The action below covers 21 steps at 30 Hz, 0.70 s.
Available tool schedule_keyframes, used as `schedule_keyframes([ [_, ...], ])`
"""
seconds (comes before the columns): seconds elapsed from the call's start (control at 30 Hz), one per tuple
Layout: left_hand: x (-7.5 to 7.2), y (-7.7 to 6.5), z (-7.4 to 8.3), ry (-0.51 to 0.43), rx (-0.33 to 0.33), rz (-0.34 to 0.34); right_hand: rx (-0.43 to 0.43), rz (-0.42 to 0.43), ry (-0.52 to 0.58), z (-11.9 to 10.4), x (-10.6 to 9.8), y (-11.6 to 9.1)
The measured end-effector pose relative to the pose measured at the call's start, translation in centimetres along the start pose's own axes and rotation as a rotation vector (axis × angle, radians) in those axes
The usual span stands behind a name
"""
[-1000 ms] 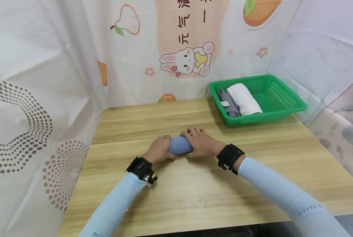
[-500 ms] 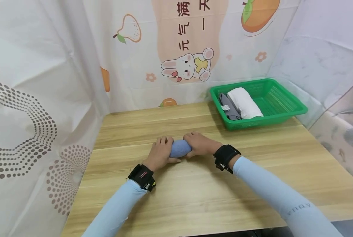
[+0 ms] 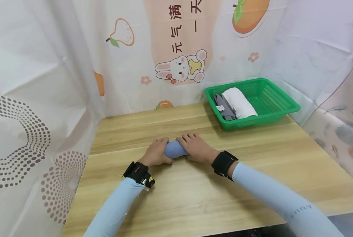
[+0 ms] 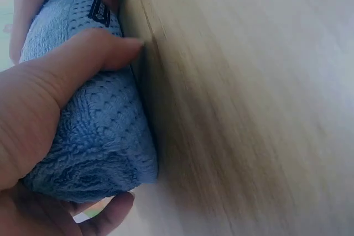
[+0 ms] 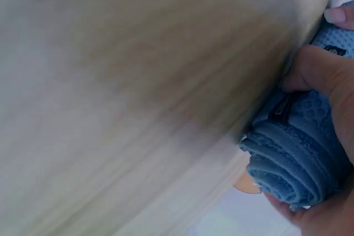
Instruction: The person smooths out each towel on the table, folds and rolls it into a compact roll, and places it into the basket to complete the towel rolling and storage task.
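A blue towel (image 3: 175, 149), rolled into a short cylinder, lies over the middle of the wooden table between both hands. My left hand (image 3: 157, 152) grips its left end, with the thumb across the near side and fingers round the back. The right hand (image 3: 196, 148) holds the other end the same way. In the left wrist view the towel (image 4: 110, 120) shows a waffle-like weave, a small dark label and a spiral end. Its other spiral end (image 5: 293, 164) shows in the right wrist view, under the right thumb (image 5: 312, 70).
At the back right of the wooden table (image 3: 253, 164) stands a green basket (image 3: 265, 120). Inside it, on the left, lie a rolled white towel (image 3: 239, 102) and a folded grey cloth (image 3: 224, 108) with a white tag. Printed curtains (image 3: 123, 65) hang behind and on both sides.
Both hands stay on the rolled towel, their fingers shifting slightly along it. The right hand now covers a little more of its end. The head view has tilted and turned slightly.
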<state>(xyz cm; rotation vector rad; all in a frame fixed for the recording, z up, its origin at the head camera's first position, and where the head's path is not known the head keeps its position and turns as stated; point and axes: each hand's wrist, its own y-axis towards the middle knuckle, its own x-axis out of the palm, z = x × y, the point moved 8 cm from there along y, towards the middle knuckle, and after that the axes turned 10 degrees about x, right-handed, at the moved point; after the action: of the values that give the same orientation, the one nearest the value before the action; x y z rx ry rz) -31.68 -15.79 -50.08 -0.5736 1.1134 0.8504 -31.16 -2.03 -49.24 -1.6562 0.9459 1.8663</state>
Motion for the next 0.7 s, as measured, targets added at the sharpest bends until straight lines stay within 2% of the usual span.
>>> schedule_keyframes([
  [0.13,-0.3,0.5,0.6,0.004,0.052,0.057,0.025,-0.09,0.07,1.5,-0.5,-0.2],
  [0.23,-1.1,0.9,1.1,0.007,0.089,0.157,0.077,-0.138,0.177,3.3,-1.7,-0.6],
  [0.3,-1.6,1.2,1.2,-0.009,0.087,0.228,0.127,-0.146,0.217,4.8,-2.6,-1.1],
  [0.4,-1.9,1.7,1.4,-0.03,0.062,0.306,0.218,-0.124,0.263,7.2,-4.1,-2.0],
  [0.5,-1.7,2.6,2.3,0.009,0.072,0.324,0.323,-0.073,0.326,9.7,-5.7,-3.1],
  [0.6,-1.2,4.1,4.4,0.065,0.131,0.309,0.415,-0.007,0.414,11.6,-7.3,-4.3],
  [0.7,-0.8,6.1,7.2,0.092,0.219,0.311,0.494,0.073,0.483,13.1,-8.7,-5.4],
])
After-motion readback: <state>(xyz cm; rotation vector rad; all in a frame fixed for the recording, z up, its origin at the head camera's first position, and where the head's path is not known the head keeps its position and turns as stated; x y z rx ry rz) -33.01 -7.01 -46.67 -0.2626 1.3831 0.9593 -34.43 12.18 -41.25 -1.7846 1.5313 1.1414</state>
